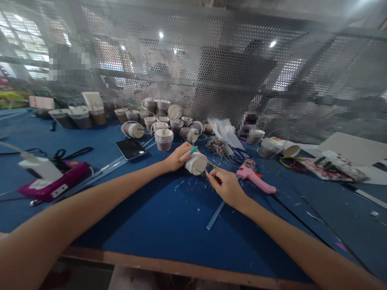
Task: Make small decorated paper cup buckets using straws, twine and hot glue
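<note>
My left hand [178, 158] is closed round a small pale cup-like bucket [196, 163] lying on its side, its flat wooden base turned toward me. My right hand [225, 186] sits just right of it, fingers pinched on a thin strand [208, 166] that reaches the cup's edge. Both hands rest low over the blue table [169, 217]. A pink glue gun [254, 176] lies right beside my right hand, and a clear glue stick [215, 215] lies below it.
Several finished little buckets [165, 121] are heaped at the back centre. A phone [131, 148] lies left of them, a magenta tool [54, 183] at far left. More cups [276, 147], twine scraps [218, 146] and packets [335, 167] lie right. Perforated metal screen [211, 64] behind.
</note>
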Tool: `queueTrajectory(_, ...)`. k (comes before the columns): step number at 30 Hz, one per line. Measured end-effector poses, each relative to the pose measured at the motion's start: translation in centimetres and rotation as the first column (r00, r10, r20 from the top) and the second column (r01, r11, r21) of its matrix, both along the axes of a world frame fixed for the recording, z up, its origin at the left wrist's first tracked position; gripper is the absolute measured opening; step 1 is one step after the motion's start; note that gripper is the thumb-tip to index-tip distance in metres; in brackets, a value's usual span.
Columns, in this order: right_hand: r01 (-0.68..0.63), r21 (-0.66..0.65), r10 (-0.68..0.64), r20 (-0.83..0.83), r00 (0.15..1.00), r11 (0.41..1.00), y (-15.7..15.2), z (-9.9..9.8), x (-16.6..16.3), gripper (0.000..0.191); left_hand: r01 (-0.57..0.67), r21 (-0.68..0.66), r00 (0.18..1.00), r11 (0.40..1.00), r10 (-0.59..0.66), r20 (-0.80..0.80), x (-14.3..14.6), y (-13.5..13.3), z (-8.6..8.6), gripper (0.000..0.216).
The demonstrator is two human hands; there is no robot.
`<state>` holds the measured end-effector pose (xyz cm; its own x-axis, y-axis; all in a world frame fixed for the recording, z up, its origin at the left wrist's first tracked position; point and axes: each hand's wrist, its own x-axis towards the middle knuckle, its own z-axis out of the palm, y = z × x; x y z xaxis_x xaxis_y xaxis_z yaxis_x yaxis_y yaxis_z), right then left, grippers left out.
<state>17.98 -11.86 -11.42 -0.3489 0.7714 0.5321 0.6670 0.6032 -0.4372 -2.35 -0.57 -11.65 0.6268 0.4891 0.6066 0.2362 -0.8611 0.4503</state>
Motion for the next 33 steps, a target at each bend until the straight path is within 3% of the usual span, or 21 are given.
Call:
queueTrajectory(14, 0.042, 0.104, -0.045, 0.032, 0.998, 0.994, 0.31, -0.37, 0.09, 0.023, -0.004, -0.025, 1.0, 1.0, 0.005, 0.004, 0.04, -0.07, 0.09, 0.056)
queueTrajectory(20, -0.028, 0.081, 0.025, 0.038, 0.999, 0.996, 0.29, -0.13, 0.06, 0.022, 0.006, -0.022, 1.0, 1.0, -0.006, -0.002, -0.06, -0.04, 0.08, 0.057)
queueTrajectory(33, 0.027, 0.048, -0.023, -0.07, 0.997, 0.998, 0.4, -0.09, 0.03, 0.023, 0.034, -0.031, 0.999, 0.999, -0.034, 0.025, 0.02, 0.19, -0.12, 0.051)
